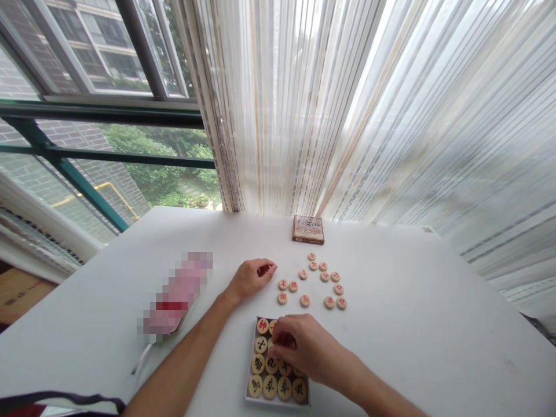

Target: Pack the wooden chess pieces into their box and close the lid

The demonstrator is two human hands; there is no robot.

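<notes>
My right hand is over an open box of round wooden Chinese chess pieces. Its thumb and forefinger pinch a chess piece in the second row, mostly covered by the fingers. In the box, black-marked pieces fill the near rows, and a red-marked piece sits at the far left corner. The hand hides the box's right side. On the white table, my left hand rests with curled fingers, just left of loose red-marked pieces; whatever its fingers hold is hidden.
More red-marked pieces lie scattered toward the right. A flat brown printed box lid lies at the table's far edge, by a striped curtain. Left of my left arm is a blurred pink object. A window stands beyond.
</notes>
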